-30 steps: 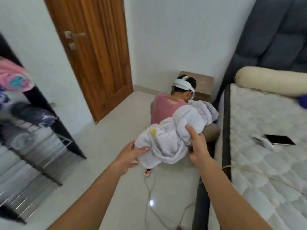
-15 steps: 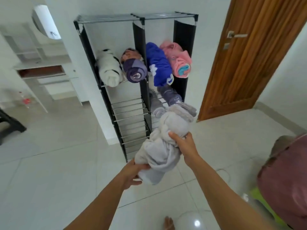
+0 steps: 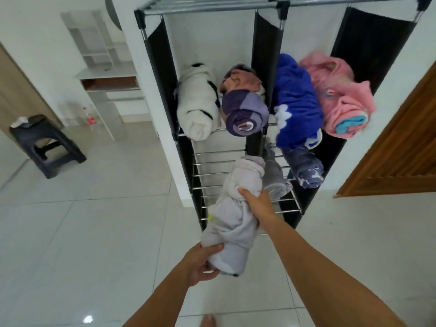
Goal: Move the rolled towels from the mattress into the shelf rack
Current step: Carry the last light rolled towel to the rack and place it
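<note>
Head view: both hands carry a rolled pale grey towel (image 3: pixel 233 213) in front of the shelf rack (image 3: pixel 269 38), its far end over the lower left wire shelf. Left hand (image 3: pixel 203 263) grasps the near end; right hand (image 3: pixel 257 201) grips its middle. Six rolled towels fill the other shelves.

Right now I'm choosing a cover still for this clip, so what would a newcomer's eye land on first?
First, the pale grey rolled towel at centre, gripped by the right hand at its middle and the left hand at its near end. Behind it stands the shelf rack, its upper shelf crowded with rolls, the blue towel and the pink towel brightest on the right.
</note>
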Available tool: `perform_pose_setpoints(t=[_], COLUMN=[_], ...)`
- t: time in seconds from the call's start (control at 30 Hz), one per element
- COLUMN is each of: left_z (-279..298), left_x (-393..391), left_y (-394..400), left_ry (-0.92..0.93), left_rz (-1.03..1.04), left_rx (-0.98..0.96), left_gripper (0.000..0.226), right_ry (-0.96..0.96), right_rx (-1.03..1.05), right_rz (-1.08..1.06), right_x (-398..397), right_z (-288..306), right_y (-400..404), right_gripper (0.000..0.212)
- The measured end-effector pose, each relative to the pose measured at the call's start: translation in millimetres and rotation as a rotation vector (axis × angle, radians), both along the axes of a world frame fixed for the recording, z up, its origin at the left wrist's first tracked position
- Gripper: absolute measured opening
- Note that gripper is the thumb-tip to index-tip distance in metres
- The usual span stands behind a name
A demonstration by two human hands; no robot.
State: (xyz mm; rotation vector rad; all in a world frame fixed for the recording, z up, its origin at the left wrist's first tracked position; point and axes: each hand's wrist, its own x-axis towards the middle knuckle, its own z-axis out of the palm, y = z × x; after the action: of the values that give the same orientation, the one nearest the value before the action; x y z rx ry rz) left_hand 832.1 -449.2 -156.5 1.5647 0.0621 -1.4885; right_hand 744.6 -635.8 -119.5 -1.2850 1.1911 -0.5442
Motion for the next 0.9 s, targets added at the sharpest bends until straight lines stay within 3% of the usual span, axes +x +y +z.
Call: perform_pose_setpoints(t=[0.17, 0.33, 0.7, 0.83, 0.9], left_z=[-13.5, -42.9, -87.7, -89.0, -83.1], left_x=[30.3, 67.2, 123.3, 124.2, 123.5], left_y=[-70.1, -132.4, -215.4, -233.2, -242.4], left_ry=[0.074, 0.097, 0.117, 0.106, 0.086], left_rz=[0.038, 0.045, 0.014, -0.029, -0.076], left_rx=[-0.003, 0.012, 0.033, -0.015, -0.031], left_gripper=[0.034, 0.039, 0.043, 0.033, 0.037], right_ry=[0.104, 0.238, 0.435, 0.484, 0.508], right_rx=[-0.012, -0.078, -0.162, -0.206, -0.201], right_rz=[0.038, 0.066, 0.195, 0.277, 0.298], right_x=[46.6, 102.4, 169.1, 173.0, 169.7], right_z=[-10.3, -37.4, -81.1, -82.5, -87.1], right_y=[-70.0, -126.9, -203.8, -211.4, -209.8], right_gripper=[0.083, 0.091, 0.077, 0.063, 0.068])
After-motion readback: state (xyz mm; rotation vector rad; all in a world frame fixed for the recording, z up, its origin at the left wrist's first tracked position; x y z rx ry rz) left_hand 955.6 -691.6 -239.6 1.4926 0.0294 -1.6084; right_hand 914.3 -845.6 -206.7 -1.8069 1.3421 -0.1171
